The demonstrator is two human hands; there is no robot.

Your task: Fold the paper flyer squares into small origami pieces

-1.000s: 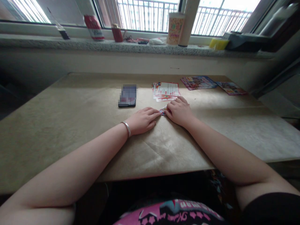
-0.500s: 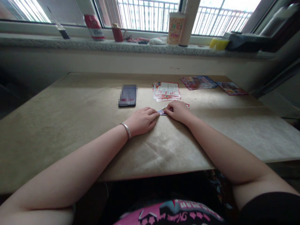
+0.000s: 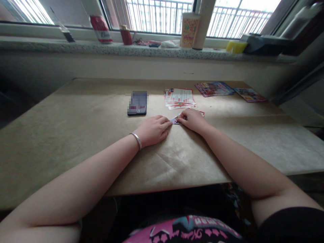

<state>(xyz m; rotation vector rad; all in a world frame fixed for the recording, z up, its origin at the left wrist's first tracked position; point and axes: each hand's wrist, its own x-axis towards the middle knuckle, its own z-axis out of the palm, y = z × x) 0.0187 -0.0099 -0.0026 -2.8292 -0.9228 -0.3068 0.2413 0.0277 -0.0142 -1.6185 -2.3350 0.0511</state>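
A small printed card (image 3: pixel 174 120) lies on the table between my two hands, most of it covered by the right one. My left hand (image 3: pixel 154 130), a silver bangle at its wrist, rests flat on the tabletop with fingers stretched out. Its fingertips touch the card's left end. My right hand (image 3: pixel 193 119) is over the card, thumb and fingers closed on it; a red-and-white edge shows beyond the knuckles. Just behind the hands is a loose pile of printed cards (image 3: pixel 180 96), the top one white with a red border and text.
A phone (image 3: pixel 138 103), partly pixelated, lies left of the pile. Colourful card packets (image 3: pixel 214 89) and another packet (image 3: pixel 250 95) lie at the back right. On the windowsill (image 3: pixel 152 52) stand a red can (image 3: pixel 100 29), a red bottle (image 3: pixel 126 35), a paper cup (image 3: pixel 189 31) and a yellow item (image 3: pixel 236 47).
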